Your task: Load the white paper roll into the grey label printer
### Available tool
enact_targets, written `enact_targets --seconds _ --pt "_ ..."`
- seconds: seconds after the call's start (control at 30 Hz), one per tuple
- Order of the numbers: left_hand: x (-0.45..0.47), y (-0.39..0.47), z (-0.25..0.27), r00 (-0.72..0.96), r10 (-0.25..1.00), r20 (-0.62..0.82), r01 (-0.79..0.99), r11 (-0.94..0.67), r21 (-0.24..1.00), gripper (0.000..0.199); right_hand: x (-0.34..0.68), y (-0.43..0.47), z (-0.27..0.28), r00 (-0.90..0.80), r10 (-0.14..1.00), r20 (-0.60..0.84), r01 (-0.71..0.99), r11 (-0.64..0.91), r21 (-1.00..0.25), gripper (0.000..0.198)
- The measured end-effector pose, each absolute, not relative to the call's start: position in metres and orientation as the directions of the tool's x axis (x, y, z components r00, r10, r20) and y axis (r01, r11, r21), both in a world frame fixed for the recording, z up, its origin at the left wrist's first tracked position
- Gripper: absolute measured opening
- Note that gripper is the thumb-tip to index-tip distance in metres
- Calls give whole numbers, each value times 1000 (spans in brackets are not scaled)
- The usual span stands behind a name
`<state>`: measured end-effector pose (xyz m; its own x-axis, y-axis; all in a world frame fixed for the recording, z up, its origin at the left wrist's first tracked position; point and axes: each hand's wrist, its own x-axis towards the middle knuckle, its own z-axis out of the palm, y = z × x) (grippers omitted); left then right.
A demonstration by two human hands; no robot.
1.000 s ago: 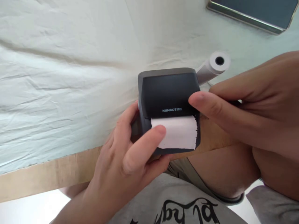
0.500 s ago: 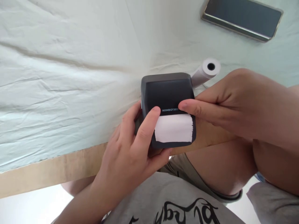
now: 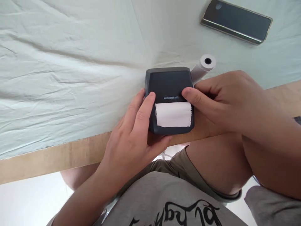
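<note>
A dark label printer (image 3: 169, 83) marked NIIMBOT sits between my hands above the table's front edge. White paper (image 3: 174, 115) with a jagged right edge sticks out of its slot and lies over the front part. My left hand (image 3: 131, 135) grips the printer's left side, index finger on the top and thumb at the front. On the right side my right hand (image 3: 225, 100) holds it, thumb pressed on the lid near the lettering; the other fingers are curled, partly hidden. Just behind the printer's right corner stands a white paper roll (image 3: 201, 69) with a black core.
A dark phone (image 3: 237, 22) in a clear-edged case lies at the back right. A wrinkled pale cloth (image 3: 70, 81) covers the table, whose wooden edge (image 3: 58, 157) runs along the front. My legs and grey shirt are below it.
The printer and both hands sit slightly higher in view, and the phone and roll have shifted left as the view moved. My right thumb has slid a little off the lettering. Both hands keep their hold.
</note>
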<state>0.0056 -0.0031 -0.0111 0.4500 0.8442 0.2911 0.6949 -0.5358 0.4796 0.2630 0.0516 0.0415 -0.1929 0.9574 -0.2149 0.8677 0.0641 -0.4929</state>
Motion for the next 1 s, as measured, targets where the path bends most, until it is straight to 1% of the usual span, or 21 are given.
enact_targets --seconds 0.07,0.13,0.27,0.4,0.5,0.63,0.77,0.87,0.93,1.0 --pt "4 -2 -12 438 857 273 687 -515 513 96 266 51 37 -206 962 -181 859 89 -504 71" --pt "3 0 -13 435 865 251 686 -499 529 105 268 52 33 -233 953 -193 839 97 -535 68" --pt "0 0 -14 470 841 270 682 -540 494 114 269 52 30 -225 947 -228 820 58 -569 65" --pt "2 -4 -13 472 827 305 687 -562 460 109 270 54 31 -220 940 -259 818 33 -574 59" --pt "4 -6 -11 462 826 322 703 -563 434 108 272 56 31 -246 929 -277 810 40 -584 59" --pt "8 -7 -8 428 842 328 762 -532 370 102 275 57 32 -295 913 -281 797 73 -599 60" --pt "12 -5 -5 396 851 346 802 -504 321 96 279 58 35 -323 920 -222 788 132 -601 58" --pt "14 -3 -5 389 845 367 801 -507 319 94 280 57 31 -345 913 -217 791 159 -591 62" --pt "15 -2 -6 406 835 370 790 -525 316 96 280 55 25 -386 897 -215 785 197 -588 66" --pt "15 -2 -8 416 822 388 782 -541 309 100 281 53 20 -395 904 -161 781 239 -576 69"
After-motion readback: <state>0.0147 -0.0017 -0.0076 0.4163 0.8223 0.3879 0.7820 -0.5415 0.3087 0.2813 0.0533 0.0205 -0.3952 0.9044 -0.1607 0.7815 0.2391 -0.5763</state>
